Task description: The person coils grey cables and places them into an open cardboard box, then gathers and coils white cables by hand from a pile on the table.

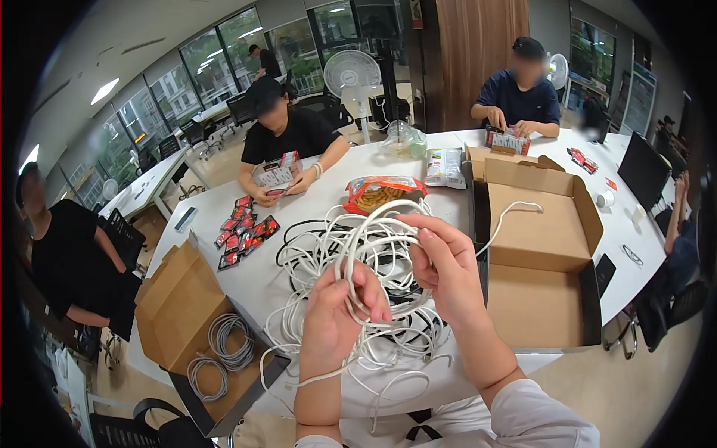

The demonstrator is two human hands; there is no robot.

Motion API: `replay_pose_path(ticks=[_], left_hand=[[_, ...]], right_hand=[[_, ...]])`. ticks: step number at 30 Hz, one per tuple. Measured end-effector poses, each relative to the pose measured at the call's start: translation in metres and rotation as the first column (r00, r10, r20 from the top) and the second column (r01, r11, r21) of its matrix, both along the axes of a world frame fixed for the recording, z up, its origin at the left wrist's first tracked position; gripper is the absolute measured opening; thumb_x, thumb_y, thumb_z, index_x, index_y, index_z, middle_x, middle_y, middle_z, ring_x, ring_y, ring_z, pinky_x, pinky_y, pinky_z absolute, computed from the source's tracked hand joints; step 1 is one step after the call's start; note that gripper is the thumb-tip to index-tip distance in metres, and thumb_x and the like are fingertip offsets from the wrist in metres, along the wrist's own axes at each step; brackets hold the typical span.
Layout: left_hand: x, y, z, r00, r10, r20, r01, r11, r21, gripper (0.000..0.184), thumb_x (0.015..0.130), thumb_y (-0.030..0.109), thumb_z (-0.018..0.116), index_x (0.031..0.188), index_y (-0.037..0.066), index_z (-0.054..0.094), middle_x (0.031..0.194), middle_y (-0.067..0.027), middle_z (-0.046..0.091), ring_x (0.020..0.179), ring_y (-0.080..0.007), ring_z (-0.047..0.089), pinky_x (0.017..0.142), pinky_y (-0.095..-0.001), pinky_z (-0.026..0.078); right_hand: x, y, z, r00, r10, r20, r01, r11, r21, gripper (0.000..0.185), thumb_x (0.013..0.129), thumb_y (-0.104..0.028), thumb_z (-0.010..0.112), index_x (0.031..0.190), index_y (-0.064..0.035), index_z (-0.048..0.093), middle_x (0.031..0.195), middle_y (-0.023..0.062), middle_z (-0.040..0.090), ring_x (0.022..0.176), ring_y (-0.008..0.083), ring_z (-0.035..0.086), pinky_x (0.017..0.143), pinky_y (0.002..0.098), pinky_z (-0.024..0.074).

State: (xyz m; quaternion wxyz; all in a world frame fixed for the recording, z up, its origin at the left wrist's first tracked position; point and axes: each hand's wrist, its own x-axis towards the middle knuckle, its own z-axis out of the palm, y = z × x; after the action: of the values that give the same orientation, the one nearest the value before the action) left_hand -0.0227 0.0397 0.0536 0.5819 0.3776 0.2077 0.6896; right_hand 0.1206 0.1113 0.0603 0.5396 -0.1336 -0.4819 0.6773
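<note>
Looped white cable (352,243) hangs between my two hands above the table. My left hand (336,308) has its fingers curled round the left side of the loops. On the right side, my right hand (450,270) pinches strands of the same cable between thumb and fingers. Below and behind both hands lies a tangled heap of white and black cables (302,257), partly hidden by them. One white cable end (526,205) runs from the heap over the open box on the right.
An open cardboard box (168,310) at left holds coiled grey cables (231,340). Another open box (538,306) stands right. Beyond the heap are a red snack bag (385,184), a white packet (446,168) and red packets (243,235). Two people (287,134) sit opposite, handling small boxes.
</note>
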Motion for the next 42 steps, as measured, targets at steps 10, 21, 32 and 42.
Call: replay_pose_path(ticks=[10,21,32,42], left_hand=[[-0.018,-0.001,-0.001,0.971,-0.172,0.165,0.189,0.977,-0.095,0.030,0.096,0.038,0.039,0.080,0.012,0.040,0.054,0.0060,0.022,0.044,-0.0065,0.019,0.045,-0.0243,0.018],[0.002,0.000,-0.002,0.961,-0.130,-0.245,0.080,0.975,-0.206,0.035,0.097,0.039,0.045,0.076,0.010,0.042,0.055,0.0069,0.026,0.045,-0.0040,0.020,0.042,-0.0231,0.016],[-0.001,0.005,-0.012,0.999,0.049,0.000,-0.049,0.993,-0.112,0.040,0.097,0.044,0.040,0.072,0.013,0.040,0.050,0.0068,0.025,0.041,-0.0052,0.016,0.040,-0.0246,0.015],[-0.008,0.031,-0.020,0.975,0.142,-0.170,-0.120,0.984,0.132,0.068,0.094,0.062,0.023,0.103,0.001,0.052,0.081,-0.0086,0.056,0.080,-0.0192,0.056,0.078,-0.0327,0.044]], right_hand=[[-0.016,0.004,-0.006,0.817,-0.566,0.108,0.403,0.695,0.596,0.024,0.087,-0.001,0.054,0.109,-0.0012,0.064,0.069,0.0048,0.056,0.050,0.0062,0.044,0.043,0.0179,0.0331],[0.009,0.019,0.000,0.862,-0.447,0.241,0.182,0.714,0.676,0.019,0.090,-0.015,0.056,0.097,0.0017,0.062,0.072,0.0116,0.061,0.065,0.0205,0.059,0.065,0.0292,0.0474],[0.016,0.020,0.000,0.901,0.379,0.209,-0.382,0.924,-0.025,0.037,0.099,-0.034,0.045,0.080,-0.0043,0.057,0.053,-0.0094,0.033,0.045,0.0010,0.026,0.040,0.0201,0.0214],[0.000,0.026,-0.013,0.977,0.212,-0.016,-0.212,0.966,-0.149,0.039,0.099,-0.037,0.042,0.069,-0.0117,0.045,0.052,-0.0086,0.027,0.041,0.0028,0.022,0.038,0.0218,0.0150]])
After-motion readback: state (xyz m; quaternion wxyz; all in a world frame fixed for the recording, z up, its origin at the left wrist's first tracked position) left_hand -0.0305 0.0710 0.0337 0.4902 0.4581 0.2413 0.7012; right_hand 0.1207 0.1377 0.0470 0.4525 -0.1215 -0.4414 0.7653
